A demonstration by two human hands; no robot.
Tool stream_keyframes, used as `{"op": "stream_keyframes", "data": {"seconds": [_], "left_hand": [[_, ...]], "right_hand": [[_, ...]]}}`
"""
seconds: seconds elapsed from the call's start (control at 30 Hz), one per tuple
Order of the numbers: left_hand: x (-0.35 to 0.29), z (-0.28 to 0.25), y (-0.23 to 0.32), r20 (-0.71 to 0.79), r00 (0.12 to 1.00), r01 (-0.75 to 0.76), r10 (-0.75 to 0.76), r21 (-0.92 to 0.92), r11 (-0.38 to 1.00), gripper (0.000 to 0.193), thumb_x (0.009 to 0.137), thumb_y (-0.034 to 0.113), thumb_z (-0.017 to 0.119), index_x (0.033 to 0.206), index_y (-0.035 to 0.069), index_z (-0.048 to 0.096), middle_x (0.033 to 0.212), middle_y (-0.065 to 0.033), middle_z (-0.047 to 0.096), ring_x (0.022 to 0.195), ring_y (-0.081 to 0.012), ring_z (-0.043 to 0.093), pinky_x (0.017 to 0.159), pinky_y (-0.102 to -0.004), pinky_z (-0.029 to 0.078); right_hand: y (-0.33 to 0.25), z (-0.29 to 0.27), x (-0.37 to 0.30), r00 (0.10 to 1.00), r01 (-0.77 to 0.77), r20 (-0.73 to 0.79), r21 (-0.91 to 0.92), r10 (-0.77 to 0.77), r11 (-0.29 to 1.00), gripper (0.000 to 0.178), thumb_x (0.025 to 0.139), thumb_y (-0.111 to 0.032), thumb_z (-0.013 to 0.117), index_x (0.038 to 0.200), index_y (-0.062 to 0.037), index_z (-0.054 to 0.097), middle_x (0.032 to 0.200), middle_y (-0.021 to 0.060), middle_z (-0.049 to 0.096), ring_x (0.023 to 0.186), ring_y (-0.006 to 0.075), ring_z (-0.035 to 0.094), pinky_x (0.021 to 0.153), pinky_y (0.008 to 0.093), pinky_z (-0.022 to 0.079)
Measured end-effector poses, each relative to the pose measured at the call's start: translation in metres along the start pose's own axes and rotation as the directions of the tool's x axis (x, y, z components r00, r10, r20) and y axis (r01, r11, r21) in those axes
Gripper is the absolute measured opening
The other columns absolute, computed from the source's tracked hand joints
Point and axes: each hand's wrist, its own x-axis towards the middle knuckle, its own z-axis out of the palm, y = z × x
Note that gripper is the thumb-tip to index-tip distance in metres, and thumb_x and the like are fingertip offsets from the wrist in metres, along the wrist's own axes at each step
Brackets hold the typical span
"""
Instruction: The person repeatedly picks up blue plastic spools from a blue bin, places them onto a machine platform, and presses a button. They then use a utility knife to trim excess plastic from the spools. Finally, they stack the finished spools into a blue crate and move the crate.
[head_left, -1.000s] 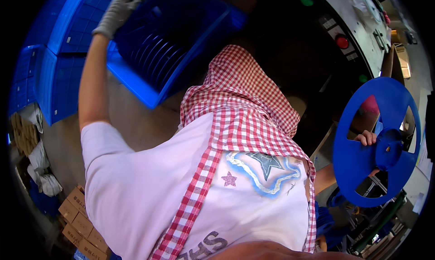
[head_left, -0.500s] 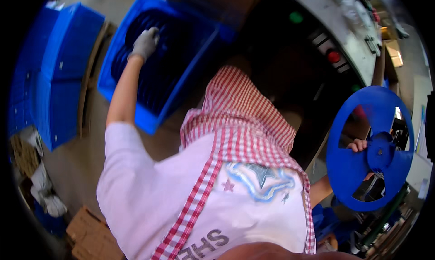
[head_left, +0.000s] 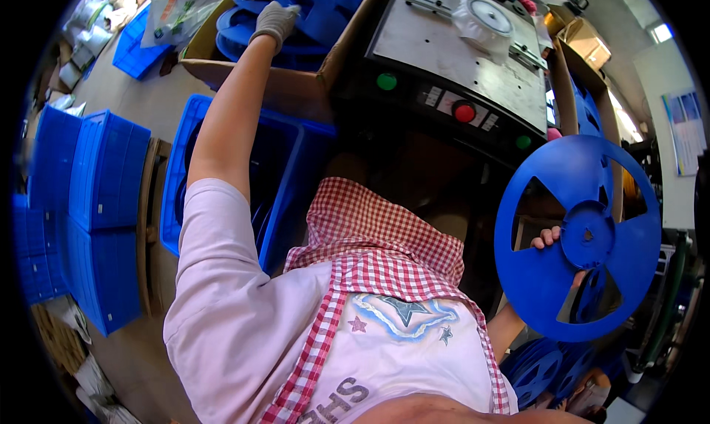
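My left hand [head_left: 274, 23], in a pale knit glove, reaches over a cardboard box [head_left: 296, 91] of blue plastic reel parts [head_left: 329, 14]. Its fingers are curled in among those parts; what they grip, if anything, is hidden. On the right, my bare right hand [head_left: 547, 237] holds up a large blue reel disc [head_left: 600, 239], with fingers through an opening beside the hub. The disc's flat round side shows, with broad spokes and a raised centre.
Below the box stands a blue crate [head_left: 299, 165] with dark discs inside. Ahead is a machine with a pale metal top [head_left: 429, 47], a red button [head_left: 464, 112] and green buttons. Stacked blue bins [head_left: 111, 173] stand left. More blue reels [head_left: 536, 376] lie at lower right.
My left hand has moved from over the blue crate up to the cardboard box. The view has shifted, showing more of the machine top. My right hand still holds the reel disc.
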Motion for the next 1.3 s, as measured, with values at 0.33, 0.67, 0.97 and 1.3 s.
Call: {"op": "stream_keyframes", "data": {"seconds": [0.33,0.67,0.97,1.3], "left_hand": [[-0.105,-0.188,-0.03,-0.209,0.975,-0.224,0.082,-0.916,0.333,0.041,0.097,0.036,0.048,0.11,-0.001,0.06,0.086,-0.0056,0.066,0.073,-0.0128,0.063,0.066,-0.022,0.051],[-0.222,-0.12,0.079,0.208,0.708,0.077,0.675,-0.973,0.219,0.036,0.095,0.036,0.053,0.111,0.004,0.059,0.075,0.0012,0.057,0.063,-0.0091,0.056,0.07,-0.0263,0.052],[-0.383,-0.103,0.177,-0.279,0.549,-0.834,0.788,-0.127,0.536,0.053,0.076,0.019,0.071,0.126,0.025,0.056,0.131,-0.0172,0.042,0.122,-0.0382,0.039,0.101,-0.0419,0.039],[-0.4,-0.076,0.158,0.394,0.678,0.483,0.621,-0.875,0.028,0.066,0.091,0.046,0.055,0.138,0.005,0.035,0.114,-0.0113,0.059,0.107,-0.0208,0.059,0.092,-0.0315,0.051]], "right_hand": [[0.018,0.003,0.011,0.995,-0.084,0.051,0.05,0.082,0.995,0.078,0.083,-0.052,0.055,0.135,0.0009,0.029,0.112,0.0182,0.039,0.1,0.0253,0.041,0.084,0.0382,0.04],[0.13,0.048,0.056,0.88,-0.461,-0.025,0.201,0.475,0.865,0.067,0.088,-0.049,0.048,0.134,-0.0014,0.036,0.112,0.0158,0.051,0.099,0.025,0.053,0.086,0.0366,0.045],[0.105,0.055,-0.005,0.907,-0.392,-0.128,0.092,0.401,0.915,0.069,0.087,-0.046,0.054,0.139,-0.0063,0.033,0.116,0.0146,0.053,0.1,0.0238,0.057,0.087,0.037,0.047],[0.13,0.074,0.014,0.994,-0.056,0.038,-0.623,0.101,0.781,0.069,0.083,-0.038,0.059,0.143,-0.0166,0.034,0.113,0.0123,0.054,0.1,0.0209,0.059,0.088,0.0347,0.049]]}}
